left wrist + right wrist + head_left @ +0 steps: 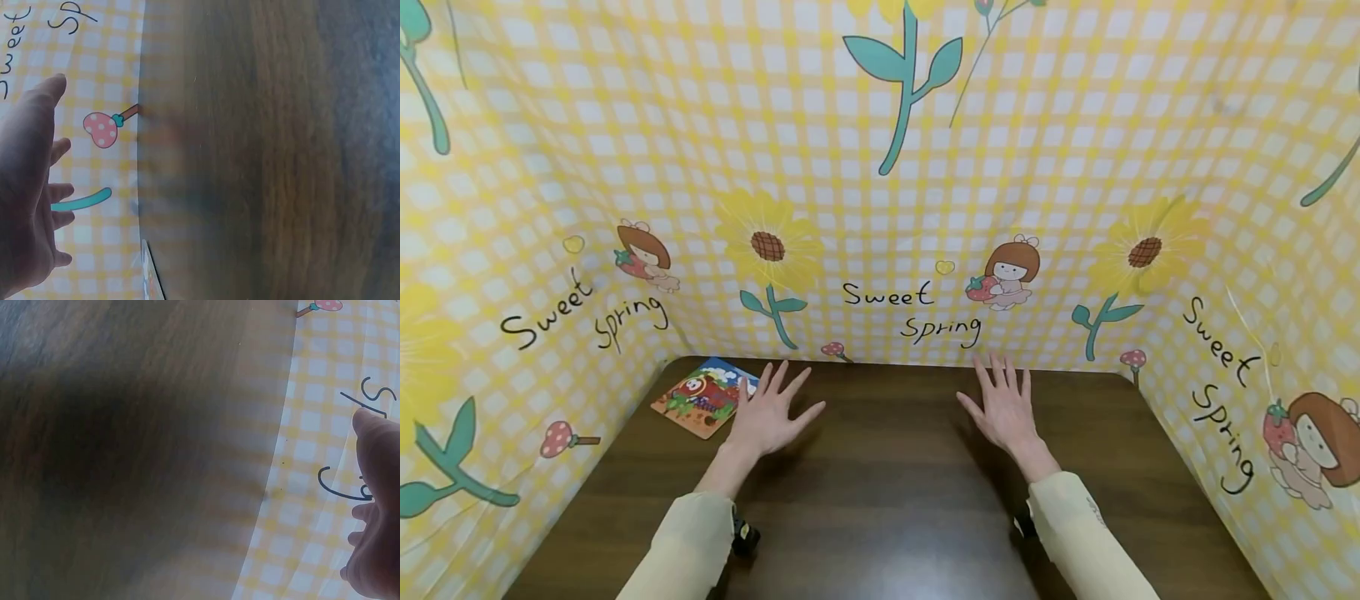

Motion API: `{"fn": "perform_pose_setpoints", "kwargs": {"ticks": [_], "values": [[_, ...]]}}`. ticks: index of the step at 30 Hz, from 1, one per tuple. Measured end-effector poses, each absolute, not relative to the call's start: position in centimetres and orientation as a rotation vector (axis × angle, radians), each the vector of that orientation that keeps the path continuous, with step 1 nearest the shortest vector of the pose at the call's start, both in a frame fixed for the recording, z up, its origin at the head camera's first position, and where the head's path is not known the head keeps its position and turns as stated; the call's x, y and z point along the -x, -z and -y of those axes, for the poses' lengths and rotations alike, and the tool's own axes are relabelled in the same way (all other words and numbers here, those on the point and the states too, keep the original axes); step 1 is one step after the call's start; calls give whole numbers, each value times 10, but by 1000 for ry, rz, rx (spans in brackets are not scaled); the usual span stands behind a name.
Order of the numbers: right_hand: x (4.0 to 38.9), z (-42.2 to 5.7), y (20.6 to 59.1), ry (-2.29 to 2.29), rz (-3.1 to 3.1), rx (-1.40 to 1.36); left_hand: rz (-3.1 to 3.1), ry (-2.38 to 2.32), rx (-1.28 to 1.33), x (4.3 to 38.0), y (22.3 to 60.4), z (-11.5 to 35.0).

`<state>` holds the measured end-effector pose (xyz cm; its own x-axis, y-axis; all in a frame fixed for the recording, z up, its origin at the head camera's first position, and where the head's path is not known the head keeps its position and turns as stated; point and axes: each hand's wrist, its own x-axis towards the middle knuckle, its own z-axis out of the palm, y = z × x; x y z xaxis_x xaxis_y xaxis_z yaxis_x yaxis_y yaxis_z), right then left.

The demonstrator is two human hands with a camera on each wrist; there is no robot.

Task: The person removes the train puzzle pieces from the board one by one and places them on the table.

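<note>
In the head view my left hand [769, 418] is held over the dark wooden table [880, 467] with its fingers spread and nothing in them. Beside it, at the table's back left corner, lies a square picture card [700, 396] with a colourful cartoon print; the fingers overlap its right edge in this view. My right hand [1006, 410] is stretched out on the other side, also spread and holding nothing. The left wrist view shows the left hand [28, 194] from the side and a sliver of the card [150, 275]. The right hand [378, 506] appears side-on in the right wrist view.
A yellow-and-white checked cloth [880, 217] with sunflowers and "Sweet Spring" lettering hangs as walls at the back and both sides of the table. Each wrist bears a black device [745, 535] below a pale sleeve [688, 542].
</note>
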<state>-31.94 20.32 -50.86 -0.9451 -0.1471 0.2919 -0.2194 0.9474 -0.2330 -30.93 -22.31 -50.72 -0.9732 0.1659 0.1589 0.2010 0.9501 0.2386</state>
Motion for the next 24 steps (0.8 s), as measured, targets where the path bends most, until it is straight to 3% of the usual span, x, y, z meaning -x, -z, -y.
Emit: {"fn": "perform_pose_setpoints", "kwargs": {"ticks": [24], "values": [[327,-190,495,-386,2825,-303,3013,329,279,330,491,262]]}}
